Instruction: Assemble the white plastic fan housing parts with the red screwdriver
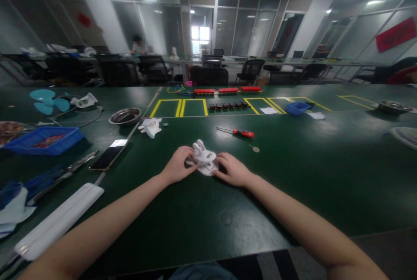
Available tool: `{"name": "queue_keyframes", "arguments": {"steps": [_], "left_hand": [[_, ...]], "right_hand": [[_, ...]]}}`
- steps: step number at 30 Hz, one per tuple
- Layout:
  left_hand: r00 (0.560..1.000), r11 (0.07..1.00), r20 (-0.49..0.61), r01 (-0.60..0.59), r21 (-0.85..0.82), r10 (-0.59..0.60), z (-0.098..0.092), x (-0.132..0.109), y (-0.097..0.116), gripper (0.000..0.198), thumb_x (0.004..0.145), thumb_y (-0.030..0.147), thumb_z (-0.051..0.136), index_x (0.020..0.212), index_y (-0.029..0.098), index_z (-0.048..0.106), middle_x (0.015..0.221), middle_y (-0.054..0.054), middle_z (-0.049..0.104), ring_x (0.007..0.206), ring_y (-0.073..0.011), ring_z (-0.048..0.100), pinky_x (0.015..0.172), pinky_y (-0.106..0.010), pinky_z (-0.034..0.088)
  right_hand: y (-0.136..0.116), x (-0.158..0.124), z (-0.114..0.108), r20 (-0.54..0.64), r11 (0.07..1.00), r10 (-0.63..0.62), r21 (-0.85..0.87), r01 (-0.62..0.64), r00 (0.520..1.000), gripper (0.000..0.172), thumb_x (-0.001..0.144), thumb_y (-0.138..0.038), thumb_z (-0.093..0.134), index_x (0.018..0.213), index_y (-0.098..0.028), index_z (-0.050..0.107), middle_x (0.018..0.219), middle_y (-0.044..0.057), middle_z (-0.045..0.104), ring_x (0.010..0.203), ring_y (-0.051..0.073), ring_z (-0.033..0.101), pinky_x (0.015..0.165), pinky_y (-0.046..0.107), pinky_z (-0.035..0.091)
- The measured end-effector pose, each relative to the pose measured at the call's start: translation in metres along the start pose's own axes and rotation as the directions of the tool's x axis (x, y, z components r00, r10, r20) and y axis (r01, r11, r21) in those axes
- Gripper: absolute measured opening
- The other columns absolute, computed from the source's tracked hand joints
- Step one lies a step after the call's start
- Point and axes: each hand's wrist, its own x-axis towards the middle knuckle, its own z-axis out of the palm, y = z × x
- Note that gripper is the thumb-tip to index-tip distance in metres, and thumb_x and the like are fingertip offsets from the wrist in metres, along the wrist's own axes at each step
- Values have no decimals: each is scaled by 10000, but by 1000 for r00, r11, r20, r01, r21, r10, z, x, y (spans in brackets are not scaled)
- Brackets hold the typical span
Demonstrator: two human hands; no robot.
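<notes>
White moulded plastic part (204,161) flat on the green table (293,176), straight ahead, caught between both hands. Left hand (177,168) touching the part's left edge, fingers curled and bunched, tips pinching the rim. Right hand (233,170) touching the part's right edge, fingers close together and bent round its side; thumb not clearly seen. Beyond the part and slightly right, apart from it: red-handled screwdriver (236,132), lying crosswise, shaft pointing left. Right of the part, near but not touching: small round metal disc (256,149). Beyond the part and to the left: second white plastic piece (151,127); farther from the part along the same line, steel bowl (124,116). Left of the part, well apart: dark phone (108,156), screen up, catching a ceiling light. Much farther left of the part: blue tray (44,140) with red bits inside, and teal fan blades (48,101) farther back. Left of the part and closer to the body: long flat white bar (58,221). Far beyond the part: yellow tape rectangles (193,107), row of black blocks (229,105), red strips (228,90), small blue bin (297,107) off to the right.
</notes>
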Motion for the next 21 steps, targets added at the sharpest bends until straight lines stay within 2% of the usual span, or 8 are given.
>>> {"name": "queue_keyframes", "arguments": {"steps": [4, 7, 9, 12, 13, 15, 18, 21], "left_hand": [[998, 999, 47, -46, -26, 47, 3, -4, 12, 211, 815, 328, 654, 975, 204, 596, 1263, -100, 528, 1217, -272, 484, 1008, -466, 429], [997, 998, 62, -42, -40, 45, 5, -6, 13, 246, 838, 325, 633, 1053, 214, 588, 1301, -104, 519, 1246, -275, 479, 1027, -485, 417], [996, 997, 70, -47, -55, 51, 6, -7, 12, 296, 853, 315, 616, 1131, 227, 568, 1323, -99, 515, 1256, -275, 476, 1028, -495, 416], [994, 996, 89, -61, -71, 67, 7, -5, 12, 460, 872, 300, 592, 1315, 269, 476, 1376, -90, 484, 1275, -277, 458, 1045, -512, 396], [991, 995, 112, -63, -71, 71, 8, -4, 13, 529, 876, 296, 586, 1378, 286, 419, 1398, -89, 465, 1282, -281, 449, 1051, -516, 389], [982, 996, 168, -72, -56, 80, 9, -1, 14, 630, 881, 297, 580, 1456, 308, 321, 1426, -92, 435, 1296, -296, 428, 1061, -528, 370], [977, 997, 198, -75, -23, 78, 12, 4, 15, 618, 901, 319, 550, 1471, 315, 312, 1418, -99, 437, 1307, -316, 404, 1081, -546, 328], [980, 997, 183, -75, -6, 75, 16, 6, 15, 533, 935, 314, 485, 1452, 320, 357, 1398, -99, 455, 1298, -314, 406, 1087, -547, 312]], "right_hand": [[-3, 2, -8, 61, 991, 50, -129, -42, 997, 273, 914, -399, 526, 1040, -177, 623, 1000, 98, 637, 924, 213, 587, 838, 348, 466], [2, 2, -23, 36, 893, 291, -369, -258, 956, 259, 940, -342, 446, 896, -160, 626, 881, 114, 643, 882, 239, 601, 806, 351, 454], [14, 0, -35, -83, 733, 495, -496, -467, 865, 246, 931, -304, 431, 918, -131, 606, 906, 148, 640, 896, 274, 613, 774, 364, 458], [37, -9, -52, -249, 452, 731, -522, -723, 636, 301, 912, -328, 451, 1049, -82, 558, 982, 191, 628, 898, 317, 635, 713, 375, 478], [46, -13, -55, -267, 384, 777, -516, -765, 570, 329, 909, -343, 455, 1072, -72, 546, 1003, 203, 623, 907, 330, 640, 706, 383, 484], [59, -19, -59, -253, 315, 836, -505, -804, 487, 352, 916, -358, 442, 1088, -67, 539, 1035, 218, 617, 933, 338, 647, 713, 391, 491], [68, -21, -56, -177, 325, 872, -485, -812, 455, 341, 939, -348, 397, 1083, -78, 548, 1057, 220, 622, 947, 310, 657, 729, 373, 493], [64, -16, -51, -138, 361, 871, -469, -806, 471, 347, 941, -354, 386, 1070, -81, 559, 1033, 216, 642, 939, 299, 662, 738, 364, 491]]}}
